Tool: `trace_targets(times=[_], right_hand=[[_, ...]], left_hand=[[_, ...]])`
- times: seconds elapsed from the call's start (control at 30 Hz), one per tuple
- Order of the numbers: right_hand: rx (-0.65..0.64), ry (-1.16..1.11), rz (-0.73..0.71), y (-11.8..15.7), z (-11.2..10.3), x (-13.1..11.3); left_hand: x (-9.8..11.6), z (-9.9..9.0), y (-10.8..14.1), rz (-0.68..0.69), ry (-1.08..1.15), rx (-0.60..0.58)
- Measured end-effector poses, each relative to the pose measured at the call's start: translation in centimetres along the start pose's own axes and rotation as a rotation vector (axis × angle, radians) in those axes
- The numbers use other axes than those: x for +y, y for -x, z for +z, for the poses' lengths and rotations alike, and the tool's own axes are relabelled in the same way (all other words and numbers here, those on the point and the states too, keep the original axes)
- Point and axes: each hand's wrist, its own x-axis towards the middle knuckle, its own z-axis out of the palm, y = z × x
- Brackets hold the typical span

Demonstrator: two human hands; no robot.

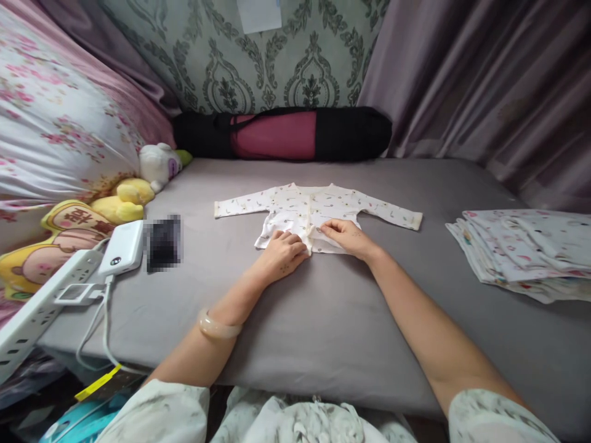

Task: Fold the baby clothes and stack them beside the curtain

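A small white printed baby top [289, 206] lies flat on the grey surface, sleeves spread to both sides and a cream trim down its front. My left hand [285, 253] rests on the lower front of the top, fingers curled on the fabric close to the hem. Just right of the front trim, my right hand [344, 235] has its thumb and index finger pinched together at the garment. What small part lies between those fingertips is too small to make out.
Folded printed clothes [521, 252] are stacked at the right. On the left are a white power bank [122, 247], a power strip [34, 320], cables and plush toys [122, 200]. A black and maroon rolled bag [281, 134] lies along the back wall.
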Motion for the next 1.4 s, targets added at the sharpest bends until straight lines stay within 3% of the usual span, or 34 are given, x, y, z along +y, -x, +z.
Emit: trace_targets(times=[0.17, 0.33, 0.63, 0.97, 1.13, 1.23, 1.3, 1.4], right_hand=[[0.042, -0.111, 0.035, -0.3, -0.1, 0.7], [0.043, -0.045, 0.033, -0.4, -0.3, 0.9], [0.017, -0.033, 0.035, -0.2, 0.0, 0.3], [0.011, -0.076, 0.046, -0.1, 0.0, -0.1], [-0.043, -0.016, 0.004, 0.1, -0.2, -0.3], [-0.15, 0.074, -0.038, 0.3, -0.3, -0.6], [-0.22, 0.142, -0.044, 0.4, -0.1, -0.8], [-0.18, 0.288, -0.092, 0.7, 0.7, -1.1]], left_hand=[[0.3, 0.2, -0.1, -0.025, -0.045, 0.013], [0.5, 0.4, 0.0, -0.107, 0.034, 0.041], [4.1, 1.1, -0.9, -0.161, -0.244, 0.052], [3.8, 0.8, -0.8, -0.241, -0.149, 0.124], [4.5, 0.5, -0.8, -0.16, -0.135, 0.059], [4.6, 0.0, -0.6, -0.102, -0.054, 0.073], [4.0, -0.6, -0.4, -0.176, 0.018, 0.147], [1.6, -1.4, -0.1, -0.511, 0.03, 0.343]])
